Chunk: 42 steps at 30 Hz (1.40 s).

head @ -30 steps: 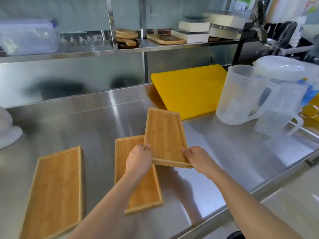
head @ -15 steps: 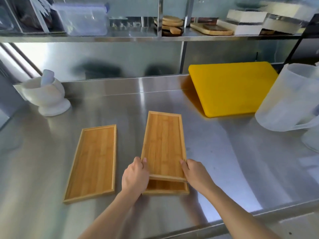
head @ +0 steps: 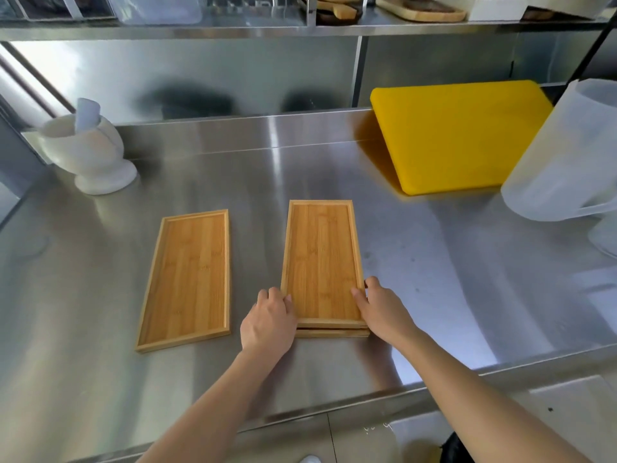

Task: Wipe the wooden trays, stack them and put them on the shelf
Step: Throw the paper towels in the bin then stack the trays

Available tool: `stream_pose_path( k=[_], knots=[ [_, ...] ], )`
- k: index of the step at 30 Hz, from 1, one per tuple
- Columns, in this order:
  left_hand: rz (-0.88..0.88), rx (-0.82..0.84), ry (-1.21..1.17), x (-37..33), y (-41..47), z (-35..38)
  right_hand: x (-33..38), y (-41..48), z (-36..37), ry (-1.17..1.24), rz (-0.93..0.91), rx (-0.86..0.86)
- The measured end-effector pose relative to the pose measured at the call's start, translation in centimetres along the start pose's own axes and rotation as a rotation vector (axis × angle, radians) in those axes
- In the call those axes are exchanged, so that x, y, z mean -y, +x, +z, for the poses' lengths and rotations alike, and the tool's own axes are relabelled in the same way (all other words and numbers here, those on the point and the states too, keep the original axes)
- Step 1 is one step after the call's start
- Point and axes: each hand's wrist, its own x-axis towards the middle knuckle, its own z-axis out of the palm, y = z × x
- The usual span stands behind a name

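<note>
Head view: we see two wooden trays stacked on the steel desk (head: 434, 262), near its front edge, roughly centre frame. Top tray (head: 322, 262) sits on the bottom tray (head: 334, 333), edges nearly flush; only the near end of the lower one shows as a thin strip.

Left hand (head: 268, 320) is at the stack's near-left corner, fingers curled against the left edge, thumb on the top rim. Right hand (head: 382, 307) is at the near-right corner, fingers along the right edge, thumb tip resting on the top tray's inner face. Both hands are closed around the stack's sides, stack resting on the desk.

Third tray (head: 187, 279) lies flat and alone to the left of the stack, apart from it, slightly skewed, untouched.

We see a white mortar (head: 90, 152) with a pestle (head: 87, 113) standing in it at far left, near the backsplash. Yellow cutting board (head: 464, 135) leans tilted against the back wall at right. Translucent plastic jug (head: 564, 155) is at the right edge, just in front of the board's right end, partly cut off by the frame.

Shelf (head: 300, 28) runs across the top above the desk. On it we see a clear plastic container (head: 160, 8) at left and some wooden boards (head: 420, 10) toward the right, cropped by the frame's top edge.
</note>
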Motion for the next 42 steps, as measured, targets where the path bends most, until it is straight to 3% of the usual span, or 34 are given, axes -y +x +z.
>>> stream_pose_path(
  k=[3,5,8,12,16,30,38,42],
  knots=[
    [0.022,0.005,-0.015,0.6,-0.1,0.1,-0.6,-0.2,-0.1,-0.021,0.027,0.017],
    [0.069,0.025,-0.159,1.5,-0.5,0.1,-1.1,-0.7,-0.2,0.022,0.021,0.042],
    [0.258,0.081,-0.370,2.8,-1.6,0.1,-1.8,-1.9,-0.4,0.122,-0.082,0.049],
    [0.384,0.138,-0.296,4.1,-2.2,0.8,-2.2,-2.7,-0.6,0.045,-0.259,0.134],
    [0.332,0.047,-0.314,4.3,-1.9,1.1,-2.8,-2.6,-0.6,-0.102,-0.308,0.101],
    [0.264,-0.037,-0.403,3.8,-2.6,1.4,-3.5,-3.0,-0.2,-0.140,-0.422,0.030],
    [0.267,-0.007,-0.432,4.0,-2.9,1.3,-3.6,-3.3,-0.2,-0.180,-0.420,0.011],
    [0.210,-0.011,-0.516,4.7,-3.1,-0.5,-2.9,-3.7,-1.0,-0.219,-0.437,-0.092]
  ],
)
